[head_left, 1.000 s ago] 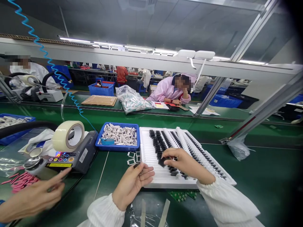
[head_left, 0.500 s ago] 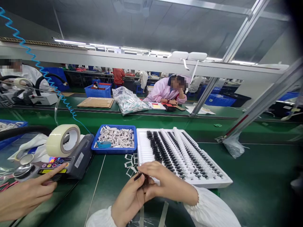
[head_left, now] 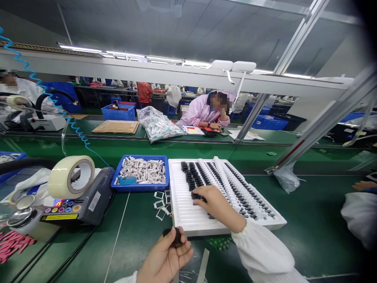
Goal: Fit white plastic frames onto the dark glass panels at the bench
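My left hand (head_left: 166, 253) pinches a small dark part (head_left: 176, 237) between thumb and fingers, in front of the tray's near edge. Over the white foam tray (head_left: 182, 218) reaches my right hand (head_left: 213, 202), thumb and fingertips closed round a black block (head_left: 196, 197) in one of its slots. Rows of black blocks (head_left: 191, 177) fill part of this tray, with bare white slots along its left side and front. The fingers partly hide the pieces in both hands.
A blue bin (head_left: 167, 177) of white frames stands left of the tray, with several loose frames (head_left: 159, 204) before it. Farther left are a tape dispenser (head_left: 79, 200) and pink strips (head_left: 14, 243). Green circuit boards (head_left: 220, 243) lie at the tray's front. A sleeve (head_left: 357, 216) shows at right.
My hands have come apart: the right moved forward onto the tray, while the left stays low with the dark part. Another person's hand has left the tape dispenser; a sleeve appears at right.
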`<state>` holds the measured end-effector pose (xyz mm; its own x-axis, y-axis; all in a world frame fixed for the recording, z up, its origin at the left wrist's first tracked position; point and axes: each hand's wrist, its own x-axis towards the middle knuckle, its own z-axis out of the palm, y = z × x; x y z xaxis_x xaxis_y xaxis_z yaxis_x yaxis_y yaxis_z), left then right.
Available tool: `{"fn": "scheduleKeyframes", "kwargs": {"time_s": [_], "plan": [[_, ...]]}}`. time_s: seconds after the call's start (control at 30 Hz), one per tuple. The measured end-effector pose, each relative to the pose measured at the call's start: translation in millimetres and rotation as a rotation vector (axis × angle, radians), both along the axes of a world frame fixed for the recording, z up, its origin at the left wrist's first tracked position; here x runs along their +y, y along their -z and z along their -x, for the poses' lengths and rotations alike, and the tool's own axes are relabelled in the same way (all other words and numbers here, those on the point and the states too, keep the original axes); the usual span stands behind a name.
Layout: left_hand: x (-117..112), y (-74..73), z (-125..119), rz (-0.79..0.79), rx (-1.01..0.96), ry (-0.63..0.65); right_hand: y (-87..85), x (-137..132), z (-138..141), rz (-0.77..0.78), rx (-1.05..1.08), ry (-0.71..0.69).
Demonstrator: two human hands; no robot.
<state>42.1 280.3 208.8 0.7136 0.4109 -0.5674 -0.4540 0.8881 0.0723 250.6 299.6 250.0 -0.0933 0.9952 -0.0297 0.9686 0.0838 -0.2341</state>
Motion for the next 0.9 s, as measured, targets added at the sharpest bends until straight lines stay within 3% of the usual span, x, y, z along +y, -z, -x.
{"fn": "scheduleKeyframes", "kwargs": {"time_s": [0.07,0.17,0.27,0.5,0.77,0.9], "plan": [[2.3,-4.3,1.0,0.023,0.009,-0.006,13.9,7.7,-9.4,-0.025,-0.121,0.096],[5.1,-9.1,2.9,0.035,0.009,-0.02,31.2,10.2,-10.6,-0.017,-0.182,0.094],[8.9,-11.6,3.9,0.045,0.005,-0.042,35.8,7.3,-6.1,-0.012,-0.226,0.086],[22.5,-17.0,4.7,0.011,-0.014,-0.112,26.7,6.9,0.5,0.062,-0.251,0.072],[41.6,-27.1,5.2,-0.093,0.151,-0.171,25.5,16.0,-0.4,0.172,-0.178,0.043],[48.1,-26.9,2.4,-0.14,0.197,-0.176,4.4,19.3,-6.7,0.175,-0.085,0.016]]}}
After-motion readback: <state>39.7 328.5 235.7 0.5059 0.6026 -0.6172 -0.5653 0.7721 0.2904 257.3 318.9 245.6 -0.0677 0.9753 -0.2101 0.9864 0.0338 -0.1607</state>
